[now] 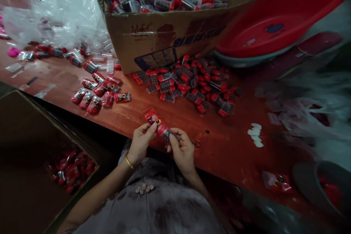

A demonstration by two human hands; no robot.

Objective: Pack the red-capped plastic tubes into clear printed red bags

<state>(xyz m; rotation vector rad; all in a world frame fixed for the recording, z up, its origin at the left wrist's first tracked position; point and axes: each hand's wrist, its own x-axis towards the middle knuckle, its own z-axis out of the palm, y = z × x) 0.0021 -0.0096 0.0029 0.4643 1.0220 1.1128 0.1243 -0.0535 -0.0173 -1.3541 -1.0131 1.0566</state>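
Over the table's near edge, a small red printed plastic packet (154,117) is held slantwise between both hands. My left hand (140,142) pinches its side, thumb on top. My right hand (183,150) grips the lower end, where a dark, see-through part shows; fingers cover some of it. Left of the packet lies a group of similar red printed packets (94,104). Beyond it, a heap of small clear containers with red caps (189,78) is spread across the red-brown table (137,113).
A cardboard box (161,38) full of red-capped containers stands at the back. Clear plastic bags (68,3) are piled at left, and red basins (274,25) lean at right. A large carton (16,124) with red packets sits lower left; a grey bin (303,175) is lower right.
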